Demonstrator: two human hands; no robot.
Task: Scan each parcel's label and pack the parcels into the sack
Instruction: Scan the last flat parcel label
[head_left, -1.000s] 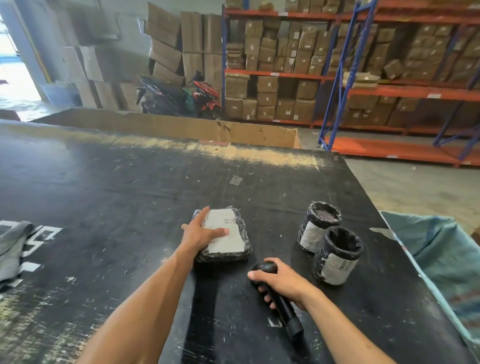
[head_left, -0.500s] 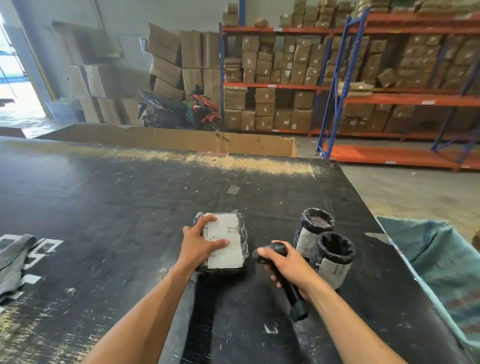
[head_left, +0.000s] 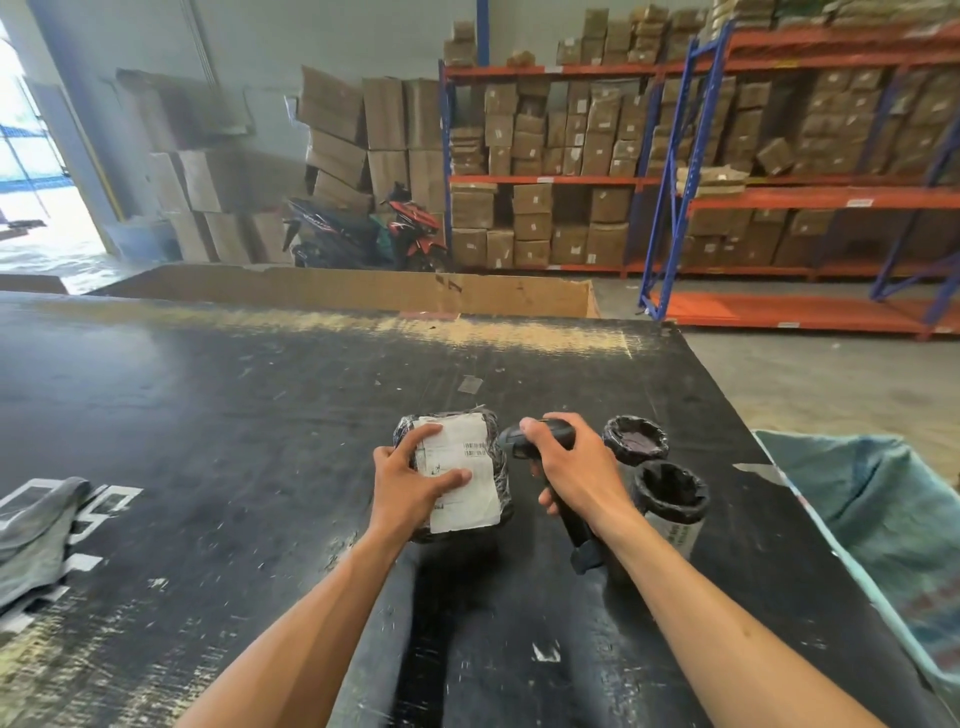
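Already the left hand (head_left: 410, 480) pins the flat black-wrapped parcel (head_left: 457, 475) with its white label at the black surface's (head_left: 208, 441) centre, thumb across the barcodes; the right hand (head_left: 574, 467), at three o'clock, grips the black handheld scanner (head_left: 540, 441). That thumb could block the read.

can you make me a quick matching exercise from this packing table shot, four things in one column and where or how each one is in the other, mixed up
Things
1. flat parcel
2. scanner
3. sack
4. grey cloth

Places or states
A. open at the table's right edge
B. lying at the table's far left
C. gripped in the right hand, nose aimed left
D. label up on the table, under the left hand

Pairs: 1-D, 2-C, 3-A, 4-B
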